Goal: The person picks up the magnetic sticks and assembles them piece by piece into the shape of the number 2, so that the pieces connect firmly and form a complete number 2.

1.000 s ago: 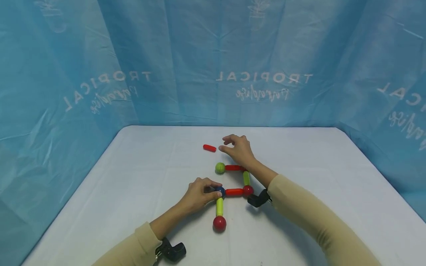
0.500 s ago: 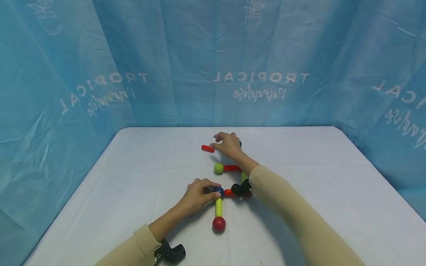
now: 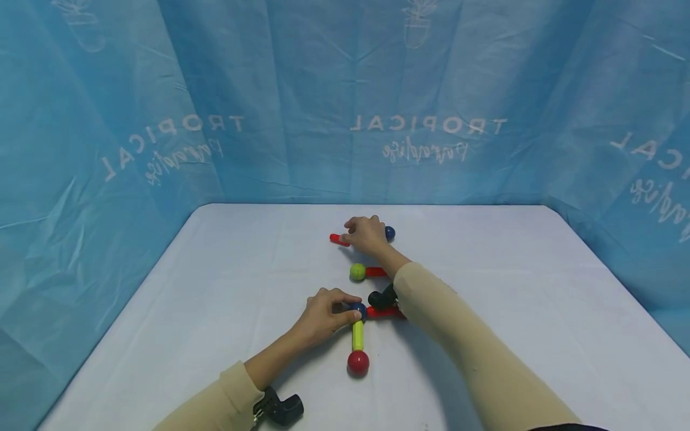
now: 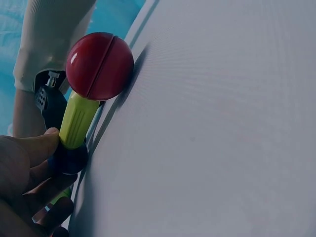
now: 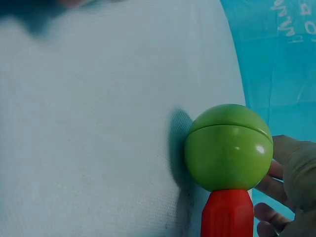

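My left hand (image 3: 323, 317) pinches a blue ball (image 3: 359, 310) between thumb and fingers. A yellow-green rod (image 3: 358, 336) joins that ball to a red ball (image 3: 358, 363), also large in the left wrist view. From the blue ball a red rod (image 3: 380, 312) runs right, under the right forearm. Farther back, my right hand (image 3: 368, 233) reaches over a loose red rod (image 3: 335, 238), its thumb overlapping the rod's right end and the fingers apart from the thumb. Nearer me than that hand, a green ball (image 5: 229, 148) joins another red rod (image 5: 228, 215).
A second blue ball (image 3: 390, 233) lies just right of the right hand. My right sleeve (image 3: 458, 341) hides the right side of the joined pieces. Everything rests on a white table (image 3: 242, 257) with blue curtains (image 3: 302, 120) around it.
The right hand has moved slightly left to the loose red rod, its forearm now covering more of the joined pieces. The second blue ball has come into sight. The left hand keeps its hold.
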`<state>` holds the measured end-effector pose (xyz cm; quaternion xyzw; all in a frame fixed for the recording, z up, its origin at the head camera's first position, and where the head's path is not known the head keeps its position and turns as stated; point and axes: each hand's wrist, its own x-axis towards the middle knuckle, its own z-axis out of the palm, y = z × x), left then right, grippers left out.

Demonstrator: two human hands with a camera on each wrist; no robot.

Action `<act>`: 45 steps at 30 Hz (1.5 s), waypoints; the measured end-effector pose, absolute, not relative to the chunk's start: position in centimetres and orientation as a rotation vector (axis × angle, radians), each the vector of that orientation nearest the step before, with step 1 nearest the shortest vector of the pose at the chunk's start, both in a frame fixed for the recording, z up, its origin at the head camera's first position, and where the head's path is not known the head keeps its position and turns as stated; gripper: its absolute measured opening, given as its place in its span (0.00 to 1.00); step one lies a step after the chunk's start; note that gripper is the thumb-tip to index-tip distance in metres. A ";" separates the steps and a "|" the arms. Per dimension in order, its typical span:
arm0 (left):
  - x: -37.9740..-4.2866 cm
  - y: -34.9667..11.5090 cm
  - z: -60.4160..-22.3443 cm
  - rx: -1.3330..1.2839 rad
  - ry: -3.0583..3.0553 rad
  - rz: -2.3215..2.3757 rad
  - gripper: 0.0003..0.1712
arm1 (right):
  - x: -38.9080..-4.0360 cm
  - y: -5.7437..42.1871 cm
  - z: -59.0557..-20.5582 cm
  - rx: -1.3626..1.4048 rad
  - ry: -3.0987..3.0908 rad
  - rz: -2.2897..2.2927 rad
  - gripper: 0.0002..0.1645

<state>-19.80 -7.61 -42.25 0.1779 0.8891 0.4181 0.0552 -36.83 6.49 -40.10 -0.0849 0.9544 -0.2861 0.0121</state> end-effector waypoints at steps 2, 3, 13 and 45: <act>-19.8 -7.6 -42.2 0.535 2.700 1.271 0.18 | -36.9 6.5 -40.2 -0.265 2.956 -0.893 0.24; -19.8 -7.6 -42.2 0.535 2.701 1.271 0.18 | -36.9 6.5 -40.3 -0.263 2.947 -0.892 0.23; -19.7 -7.6 -42.3 0.542 2.690 1.278 0.18 | -37.0 6.4 -41.1 -0.252 2.937 -0.831 0.20; -19.8 -7.7 -42.0 0.504 2.709 1.237 0.18 | -21.1 15.0 -36.3 -0.608 2.888 -1.098 0.15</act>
